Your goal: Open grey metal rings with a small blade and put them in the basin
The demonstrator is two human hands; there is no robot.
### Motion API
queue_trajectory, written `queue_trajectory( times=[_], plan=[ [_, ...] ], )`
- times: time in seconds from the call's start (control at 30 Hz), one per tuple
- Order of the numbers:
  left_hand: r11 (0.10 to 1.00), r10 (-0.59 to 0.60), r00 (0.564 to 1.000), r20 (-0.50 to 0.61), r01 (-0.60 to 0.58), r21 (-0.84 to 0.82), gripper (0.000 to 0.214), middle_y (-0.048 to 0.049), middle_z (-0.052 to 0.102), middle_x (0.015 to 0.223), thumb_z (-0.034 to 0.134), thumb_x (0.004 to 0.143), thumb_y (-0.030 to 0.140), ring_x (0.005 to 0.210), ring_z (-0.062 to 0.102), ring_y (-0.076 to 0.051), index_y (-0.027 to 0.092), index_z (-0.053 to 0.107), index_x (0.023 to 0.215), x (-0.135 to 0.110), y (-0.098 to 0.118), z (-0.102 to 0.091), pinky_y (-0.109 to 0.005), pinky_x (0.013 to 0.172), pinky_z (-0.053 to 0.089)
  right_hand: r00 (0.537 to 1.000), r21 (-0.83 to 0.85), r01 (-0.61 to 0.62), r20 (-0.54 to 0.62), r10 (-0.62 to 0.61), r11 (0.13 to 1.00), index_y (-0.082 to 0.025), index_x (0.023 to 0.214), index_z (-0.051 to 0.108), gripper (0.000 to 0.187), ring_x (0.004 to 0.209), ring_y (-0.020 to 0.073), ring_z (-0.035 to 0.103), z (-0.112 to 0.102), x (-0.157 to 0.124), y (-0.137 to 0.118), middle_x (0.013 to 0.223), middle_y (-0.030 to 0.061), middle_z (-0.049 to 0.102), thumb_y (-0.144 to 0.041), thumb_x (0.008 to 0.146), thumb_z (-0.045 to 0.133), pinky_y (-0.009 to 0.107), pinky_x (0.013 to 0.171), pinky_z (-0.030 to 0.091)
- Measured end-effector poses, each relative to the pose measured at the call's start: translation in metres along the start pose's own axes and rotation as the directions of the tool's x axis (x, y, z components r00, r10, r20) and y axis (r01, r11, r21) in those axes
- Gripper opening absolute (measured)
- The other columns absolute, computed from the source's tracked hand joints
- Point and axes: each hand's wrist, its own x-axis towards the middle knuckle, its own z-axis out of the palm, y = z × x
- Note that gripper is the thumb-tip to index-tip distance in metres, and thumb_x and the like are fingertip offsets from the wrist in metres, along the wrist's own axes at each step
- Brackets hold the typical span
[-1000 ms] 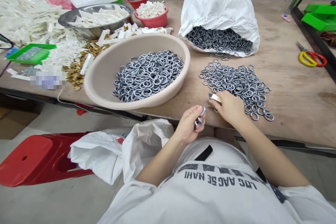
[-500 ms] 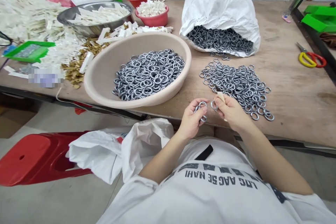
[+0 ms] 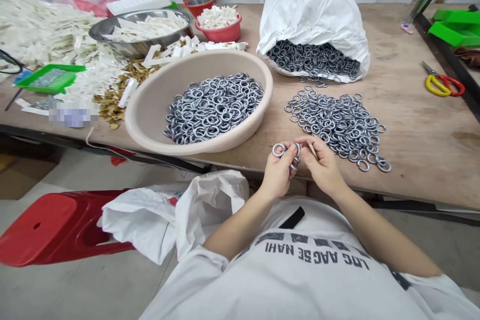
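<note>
The left hand (image 3: 278, 176) curls around a few metal rings (image 3: 285, 150). The right hand (image 3: 321, 166), nearly closed, pinches a thin pale strip (image 3: 312, 150) just beside them. A loose pile of rings (image 3: 337, 127) lies just beyond the right hand, and a beige basin (image 3: 150, 105) sits beyond and left of the left hand.

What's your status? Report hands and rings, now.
Left hand gripping metal rings; right hand pinching pale-handled tool. Loose ring pile just beyond right hand.

One beige basin (image 3: 150, 95), one steel bowl (image 3: 108, 35), two red bowls (image 3: 219, 35); one white sack (image 3: 313, 10). One pair of scissors (image 3: 440, 86); metal rings (image 3: 339, 127) too many to count
</note>
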Motion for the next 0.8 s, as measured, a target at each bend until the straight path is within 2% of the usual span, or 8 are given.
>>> queue_trajectory(
  times=[0.1,0.2,0.27,0.33,0.4,0.47,0.6,0.8],
  plan=[
    [0.998,-0.055,0.998,0.042,0.056,-0.02,0.034,0.0071,0.045,0.059,0.07,0.081,0.049,0.042,0.035,-0.004,0.019,0.053,0.084,0.0,0.001,0.002,-0.015,0.037,0.023,0.998,-0.041,-0.009,0.056,0.011,0.999,-0.022,0.104,0.064,0.025,0.094,0.0192,0.06,-0.005,0.007,-0.001,0.1,0.0042,0.065,-0.043,0.09,0.064,0.033,0.087,0.046],
    [0.992,-0.116,0.992,0.058,0.119,-0.035,0.037,0.0065,0.047,0.059,0.074,0.077,0.048,0.042,0.035,-0.004,0.019,0.051,0.08,0.002,0.003,0.003,-0.015,0.036,0.021,0.994,0.002,-0.086,0.075,0.085,0.996,-0.021,0.096,0.063,0.029,0.079,0.0161,0.058,-0.009,0.015,0.004,0.085,0.0014,0.063,-0.049,0.093,0.058,0.029,0.074,0.046],
    [0.985,-0.163,0.985,0.06,0.166,-0.056,0.038,0.0059,0.048,0.061,0.076,0.074,0.046,0.041,0.035,-0.003,0.018,0.05,0.079,0.005,0.006,0.002,-0.014,0.035,0.02,0.994,-0.062,-0.086,0.056,0.09,0.994,-0.021,0.093,0.062,0.034,0.07,0.0148,0.054,-0.014,0.018,0.007,0.076,-0.0006,0.059,-0.053,0.094,0.054,0.027,0.067,0.043],
    [0.978,-0.188,0.98,0.064,0.192,-0.076,0.038,0.006,0.048,0.061,0.076,0.074,0.045,0.04,0.035,-0.003,0.018,0.049,0.079,0.008,0.009,0.0,-0.014,0.035,0.019,0.999,-0.24,-0.003,0.045,0.014,0.971,-0.021,0.093,0.063,0.034,0.07,0.0153,0.053,-0.02,0.015,0.007,0.075,-0.0002,0.058,-0.054,0.094,0.054,0.028,0.066,0.04],
    [0.975,-0.195,0.978,0.075,0.202,-0.089,0.037,0.0067,0.047,0.059,0.075,0.075,0.044,0.038,0.034,-0.003,0.019,0.048,0.08,0.012,0.011,-0.002,-0.014,0.035,0.019,0.991,-0.416,0.119,0.101,-0.085,0.901,-0.021,0.095,0.064,0.031,0.076,0.0167,0.056,-0.024,0.01,0.005,0.082,0.0022,0.062,-0.051,0.095,0.054,0.029,0.069,0.039],
    [0.974,-0.2,0.975,0.093,0.209,-0.093,0.035,0.0072,0.046,0.058,0.073,0.076,0.044,0.037,0.034,-0.003,0.019,0.048,0.08,0.014,0.011,-0.003,-0.014,0.034,0.018,0.976,-0.523,0.208,0.172,-0.137,0.826,-0.021,0.094,0.065,0.03,0.079,0.0171,0.057,-0.027,0.003,0.001,0.086,0.0039,0.063,-0.048,0.096,0.053,0.029,0.07,0.038],
    [0.969,-0.216,0.968,0.125,0.228,-0.093,0.032,0.008,0.043,0.056,0.071,0.079,0.042,0.036,0.032,-0.003,0.02,0.048,0.082,0.014,0.011,-0.002,-0.014,0.034,0.018,0.967,-0.604,0.242,0.217,-0.136,0.759,-0.021,0.091,0.066,0.03,0.076,0.0156,0.057,-0.027,-0.002,-0.002,0.084,0.0035,0.062,-0.045,0.099,0.05,0.028,0.067,0.036],
    [0.957,-0.257,0.954,0.155,0.273,-0.097,0.033,0.0085,0.042,0.055,0.072,0.077,0.041,0.036,0.029,-0.002,0.019,0.048,0.081,0.013,0.014,-0.002,-0.014,0.034,0.017,0.962,-0.585,0.259,0.231,-0.148,0.769,-0.022,0.089,0.067,0.032,0.076,0.0154,0.057,-0.028,0.002,-0.001,0.081,0.0032,0.062,-0.045,0.1,0.048,0.027,0.067,0.037]
  ],
)
